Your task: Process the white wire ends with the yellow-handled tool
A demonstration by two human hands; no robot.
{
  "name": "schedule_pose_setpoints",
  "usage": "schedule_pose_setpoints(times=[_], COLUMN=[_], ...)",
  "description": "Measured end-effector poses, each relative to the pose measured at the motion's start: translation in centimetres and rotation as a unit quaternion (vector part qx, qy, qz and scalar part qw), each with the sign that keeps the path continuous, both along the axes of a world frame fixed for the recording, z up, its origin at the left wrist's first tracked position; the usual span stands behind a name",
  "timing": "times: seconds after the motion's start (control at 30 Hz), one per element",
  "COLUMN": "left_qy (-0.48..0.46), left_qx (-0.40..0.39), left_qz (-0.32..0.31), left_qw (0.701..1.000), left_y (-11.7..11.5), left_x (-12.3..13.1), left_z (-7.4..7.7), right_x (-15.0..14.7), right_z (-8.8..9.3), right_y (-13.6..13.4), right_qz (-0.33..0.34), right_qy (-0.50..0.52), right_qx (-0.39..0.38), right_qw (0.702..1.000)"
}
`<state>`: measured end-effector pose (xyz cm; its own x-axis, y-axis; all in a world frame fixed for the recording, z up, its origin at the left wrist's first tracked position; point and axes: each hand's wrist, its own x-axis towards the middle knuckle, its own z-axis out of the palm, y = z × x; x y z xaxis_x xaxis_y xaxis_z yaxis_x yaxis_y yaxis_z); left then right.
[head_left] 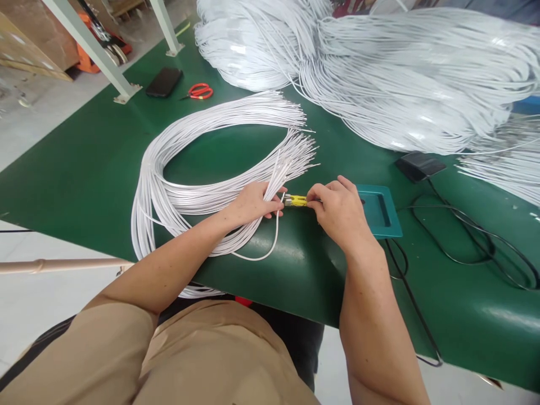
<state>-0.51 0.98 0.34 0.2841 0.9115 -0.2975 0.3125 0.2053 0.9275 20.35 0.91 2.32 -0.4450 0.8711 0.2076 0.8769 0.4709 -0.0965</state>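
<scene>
My left hand (253, 203) is closed around a small group of white cables (276, 183) whose ends stick up past the fingers. One loose cable curls down in front of it. Against the left fingertips lies a small yellow piece with a metal end (297, 201), and my right hand (340, 208) pinches its other end between thumb and fingers. What exactly the piece is cannot be made out. Around and beyond my left hand, a large looped bundle of white cables (147, 169) rests on the green table (84, 163), its cut ends pointing right.
A teal tray (395, 228) lies right of my right hand. Farther right are a black box (419, 166) and its black cord (468, 225). Huge white cable coils (405, 73) fill the back. Red-handled snips (200, 91) and a black phone (163, 82) lie back left, near metal posts (93, 48).
</scene>
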Motion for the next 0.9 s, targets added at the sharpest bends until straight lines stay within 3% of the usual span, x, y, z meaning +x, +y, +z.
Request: schedule_pose_setpoints(times=[0.27,0.43,0.5,0.7,0.8,0.9], left_qy=[0.044,0.031,0.015,-0.02,-0.052,-0.086], left_qx=[0.026,0.015,0.0,-0.016,-0.008,-0.009], left_qz=[0.028,0.031,0.033,0.031,0.018,-0.004], left_qw=[0.998,0.999,0.999,0.999,0.998,0.996], left_y=[-0.6,-0.6,-0.5,0.0,0.2,0.4], left_x=[0.9,0.8,0.7,-0.2,-0.8,-1.3], left_z=[-0.6,-0.9,-0.9,-0.2,0.2,0.5], right_x=[0.4,1.6,1.8,1.7,0.9,-0.7], right_z=[-0.1,-0.5,-0.8,-0.6,0.7,2.3], right_y=[-0.1,-0.5,-0.6,-0.4,-0.9,-2.2], right_qz=[-0.009,-0.163,-0.189,-0.175,-0.101,-0.002], right_qy=[0.017,0.012,-0.002,0.028,0.074,0.109], right_qx=[0.003,0.054,0.043,0.066,0.072,-0.043], right_qw=[1.0,0.985,0.981,0.982,0.989,0.993])
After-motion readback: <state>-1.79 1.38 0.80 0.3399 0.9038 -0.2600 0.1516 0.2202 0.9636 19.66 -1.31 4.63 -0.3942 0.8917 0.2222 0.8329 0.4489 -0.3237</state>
